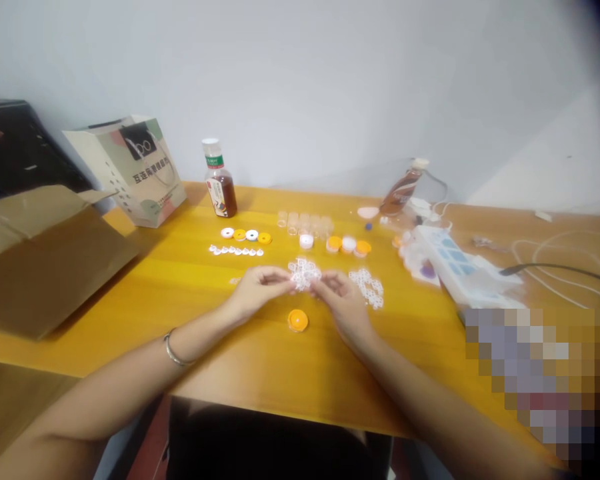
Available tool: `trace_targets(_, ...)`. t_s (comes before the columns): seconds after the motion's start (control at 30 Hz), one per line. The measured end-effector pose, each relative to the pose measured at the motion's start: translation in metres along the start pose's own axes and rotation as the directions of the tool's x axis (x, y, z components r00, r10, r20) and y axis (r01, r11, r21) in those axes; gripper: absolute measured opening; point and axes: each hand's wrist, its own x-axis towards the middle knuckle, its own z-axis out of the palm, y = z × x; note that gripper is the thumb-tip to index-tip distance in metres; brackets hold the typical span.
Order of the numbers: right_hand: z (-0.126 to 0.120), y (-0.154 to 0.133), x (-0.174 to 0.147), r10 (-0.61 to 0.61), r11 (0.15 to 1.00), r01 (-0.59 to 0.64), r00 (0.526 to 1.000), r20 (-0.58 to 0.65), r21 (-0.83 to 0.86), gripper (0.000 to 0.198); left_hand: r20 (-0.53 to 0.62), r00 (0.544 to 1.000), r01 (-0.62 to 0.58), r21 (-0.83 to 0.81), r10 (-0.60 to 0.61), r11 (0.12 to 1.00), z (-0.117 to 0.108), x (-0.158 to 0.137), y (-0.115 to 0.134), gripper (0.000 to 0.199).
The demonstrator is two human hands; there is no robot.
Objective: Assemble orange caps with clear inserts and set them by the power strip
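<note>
My left hand (260, 290) and my right hand (341, 300) meet near the middle of the table, fingers pinched at either side of a cluster of small white openwork pieces (305, 272). Blur hides whether they grip one piece or several. Just in front of the hands lies a round orange cap (298, 321). A second group of white openwork pieces (369, 288) is spread to the right of my right hand. Behind the left hand, small white parts (236, 251) form a row, with white and orange rings (246, 235) lined up beyond them.
Clear small cups (305, 223) stand farther back, near more orange and white caps (349, 245). A dark drink bottle (223, 183), paper bag (135, 173) and cardboard box (55, 260) occupy the left. On the right are another bottle (403, 190), a white tray (450, 257) and cables (555, 270).
</note>
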Motion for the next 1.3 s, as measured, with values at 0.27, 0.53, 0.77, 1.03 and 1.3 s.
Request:
trace_targets(0.27,0.001,0.000,-0.002,0.014,1.000,-0.013,0.999,0.040,-0.009,0.023,0.055,0.998,-0.035,0.024,0.034,0.999,0.006,-0.003,-0.005,0.016)
trace_targets(0.53,-0.001,0.004,0.001,0.076,0.988,-0.086,0.994,0.081,0.130,0.021,0.100,0.924,-0.377,0.401,0.369,0.835,0.003,-0.009,-0.002,0.031)
trace_targets(0.77,-0.002,0.001,0.000,0.141,0.963,-0.162,0.984,0.112,0.217,0.020,0.154,0.904,-0.418,0.519,0.399,0.746,-0.005,-0.010,0.007,0.025)
trace_targets(1.03,-0.003,0.008,0.000,0.213,0.945,-0.258,0.952,0.220,0.200,0.019,0.240,0.812,-0.567,0.542,0.532,0.620,-0.010,-0.010,0.011,0.025)
trace_targets(1.3,0.000,0.003,-0.005,0.211,0.941,-0.265,0.946,0.248,0.211,0.015,0.248,0.781,-0.595,0.572,0.573,0.564,-0.015,-0.008,0.007,0.026)
